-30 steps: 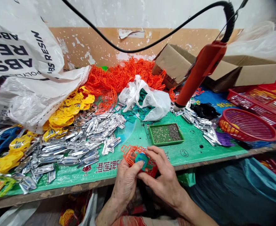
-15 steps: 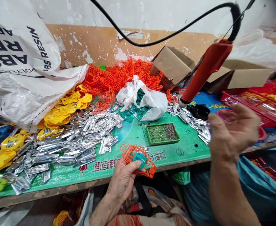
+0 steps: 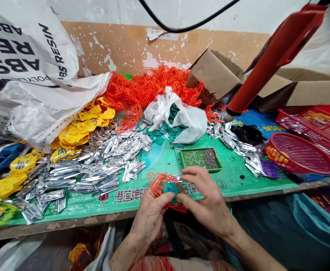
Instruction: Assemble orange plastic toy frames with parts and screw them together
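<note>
My left hand [image 3: 152, 210] grips an orange plastic frame [image 3: 158, 181] with a teal piece [image 3: 172, 188] lying on it, the thumb pressing on the teal piece. Close on the right, my right hand [image 3: 206, 199] has its fingers apart, its thumb or a fingertip reaching the frame's right part. Whether anything small is between those fingertips cannot be made out. Just behind my hands, a green perforated tray [image 3: 194, 159] holds many small screws at its right side. A red power screwdriver [image 3: 272, 64] hangs at the upper right, its tip low over metal pieces.
Silver metal pieces [image 3: 88, 169] and yellow parts [image 3: 76, 131] lie left. Behind are a heap of orange frames [image 3: 153, 81], a white plastic bag [image 3: 191, 122] with teal pieces, and cardboard boxes [image 3: 217, 75]. A red round basket [image 3: 301, 154] stands right, near the table edge [image 3: 69, 224].
My right hand has moved left from beside the red round basket to the orange frame. The screwdriver appears farther right and more tilted. My left hand still holds the frame and teal piece.
</note>
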`<action>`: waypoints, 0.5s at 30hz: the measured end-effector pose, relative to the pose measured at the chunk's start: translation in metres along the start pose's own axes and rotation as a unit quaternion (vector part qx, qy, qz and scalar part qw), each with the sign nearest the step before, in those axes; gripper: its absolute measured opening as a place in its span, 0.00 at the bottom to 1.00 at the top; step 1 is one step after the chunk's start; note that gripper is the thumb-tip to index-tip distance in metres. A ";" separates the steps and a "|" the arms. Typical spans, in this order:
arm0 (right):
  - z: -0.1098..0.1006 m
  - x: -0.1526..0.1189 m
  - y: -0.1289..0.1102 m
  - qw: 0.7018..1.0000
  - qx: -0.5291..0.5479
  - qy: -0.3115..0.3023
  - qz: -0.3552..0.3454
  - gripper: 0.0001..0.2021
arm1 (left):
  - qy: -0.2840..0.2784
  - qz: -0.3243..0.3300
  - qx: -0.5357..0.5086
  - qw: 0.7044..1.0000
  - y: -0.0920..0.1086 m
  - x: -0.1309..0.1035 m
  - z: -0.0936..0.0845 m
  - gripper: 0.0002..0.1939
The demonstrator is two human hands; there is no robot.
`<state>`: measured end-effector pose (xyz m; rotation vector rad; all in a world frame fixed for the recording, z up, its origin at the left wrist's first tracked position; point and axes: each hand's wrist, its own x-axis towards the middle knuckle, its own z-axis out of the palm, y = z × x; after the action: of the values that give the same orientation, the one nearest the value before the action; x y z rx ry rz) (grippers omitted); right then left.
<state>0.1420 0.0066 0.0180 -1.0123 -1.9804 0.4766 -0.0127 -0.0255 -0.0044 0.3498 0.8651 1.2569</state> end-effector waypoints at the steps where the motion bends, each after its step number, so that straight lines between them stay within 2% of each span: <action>1: 0.008 -0.006 -0.002 1.000 0.005 -0.020 0.000 0.14 | -0.001 0.002 0.000 1.000 0.000 0.000 0.000 0.15; 5: 0.023 -0.018 -0.002 1.000 -0.002 -0.020 0.006 0.19 | -0.002 -0.001 0.003 1.000 0.000 0.002 0.000 0.14; 9: 0.025 -0.018 -0.003 1.000 -0.024 0.002 0.007 0.14 | 0.001 -0.010 -0.011 1.000 0.000 0.002 0.000 0.15; 15: 0.030 -0.017 -0.009 0.999 -0.046 0.012 0.024 0.12 | 0.029 -0.020 -0.053 0.998 -0.001 0.001 -0.002 0.15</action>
<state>0.1189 -0.0108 -0.0022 -1.1199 -1.9749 0.4004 -0.0133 -0.0255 -0.0064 0.2109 0.8469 1.2750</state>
